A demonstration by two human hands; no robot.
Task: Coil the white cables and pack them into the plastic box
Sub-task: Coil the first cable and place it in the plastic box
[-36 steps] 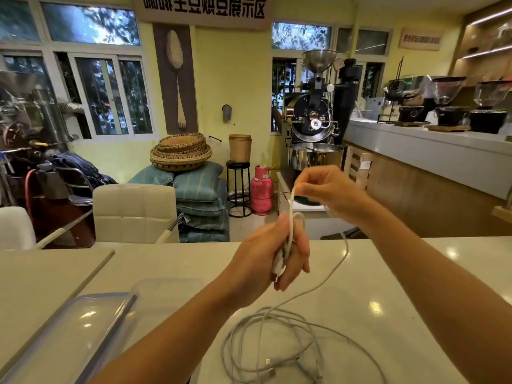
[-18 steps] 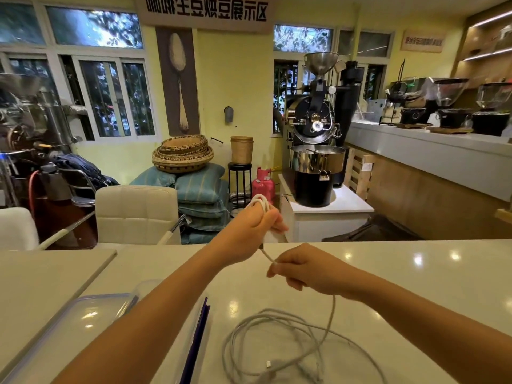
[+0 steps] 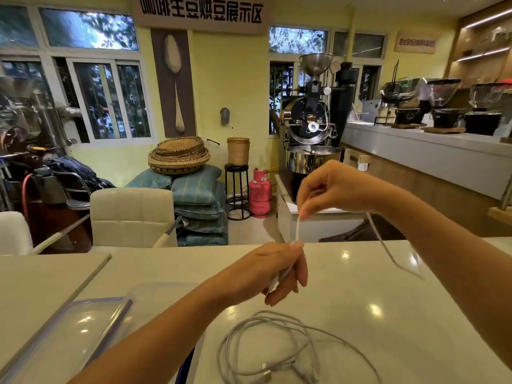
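My left hand (image 3: 273, 271) grips a small bundle of white cable (image 3: 297, 231) above the white table (image 3: 360, 314). My right hand (image 3: 329, 187) is raised above it and pinches the same cable, a short stretch taut between the two hands. A blurred loop of that cable swings under my right forearm. A loose tangle of white cables (image 3: 274, 353) with a plug end lies on the table near the front edge. The clear plastic box (image 3: 163, 295) sits at the lower left, partly hidden by my left arm.
A clear lid with a blue rim (image 3: 63, 336) lies left of the box. A second tabletop (image 3: 41, 278) adjoins on the left. White chairs (image 3: 133, 214) stand behind the table; a coffee roaster and a counter lie beyond.
My right hand has risen from below the left hand to above it, drawing cable upward. My left hand has dropped lower and moved right, still holding the bundle.
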